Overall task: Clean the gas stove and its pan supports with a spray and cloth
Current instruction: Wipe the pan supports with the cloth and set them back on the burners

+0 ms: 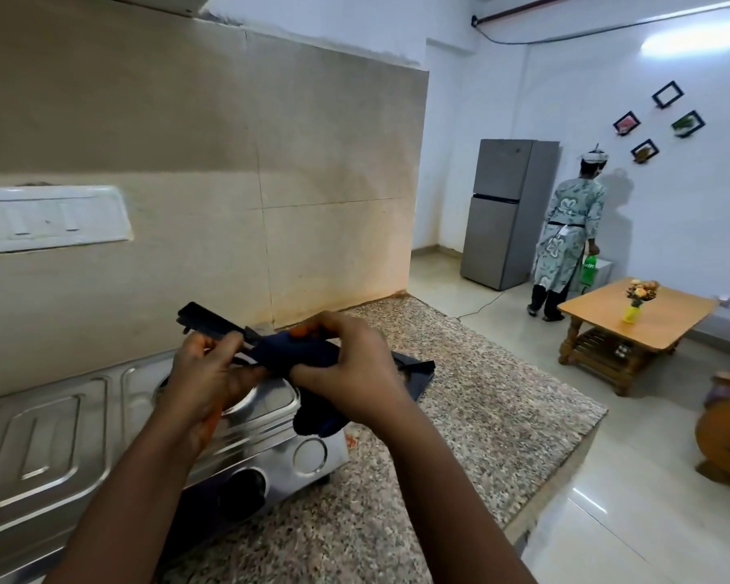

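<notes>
Left hand (pixel 205 373) pinches support (pixel 211 321); right hand (pixel 346 364) grips cloth (pixel 300 356). Rub each bar toward 10 o'clock, steadying it above stove (pixel 81 436).

Two hands: left hand (pixel 205 375), right hand (pixel 346 364); one dark cloth (pixel 308 356), one black pan support (pixel 211 322), one steel gas stove (pixel 60 436), one fridge (pixel 508 212), one wooden table (pixel 666 318), four wall frames (pixel 667 94), one other person (pixel 567 233)

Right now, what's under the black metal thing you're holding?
Under the pan support sits the steel gas stove on the speckled counter. The hands and the dark cloth cover the burner, so it cannot be seen.
</notes>
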